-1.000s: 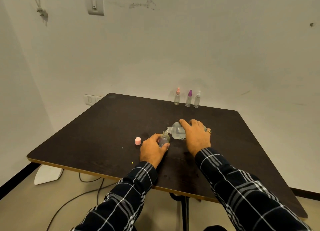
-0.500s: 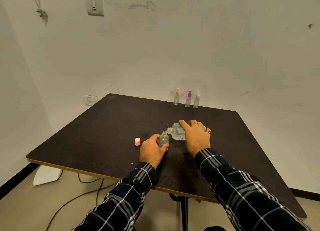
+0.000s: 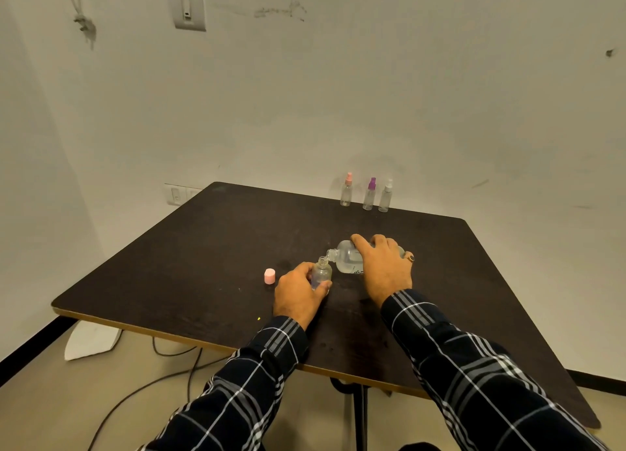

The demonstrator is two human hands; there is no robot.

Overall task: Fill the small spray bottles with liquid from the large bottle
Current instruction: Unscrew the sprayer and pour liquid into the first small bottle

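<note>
Dark table (image 3: 169, 281), clear uncapped small bottle (image 3: 320, 275)

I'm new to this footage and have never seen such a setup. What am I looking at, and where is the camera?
No machine here: a person works with bare hands, and the one camera sits on their head, looking forward and down. On the dark table, the left hand holds a small open bottle; the right hand holds the large bottle tipped, its mouth at the small one's opening, as if pouring. A pink cap lies left of the hands. At the far edge stand a pink-topped spray bottle, a purple-topped one and a white-topped one.
</note>
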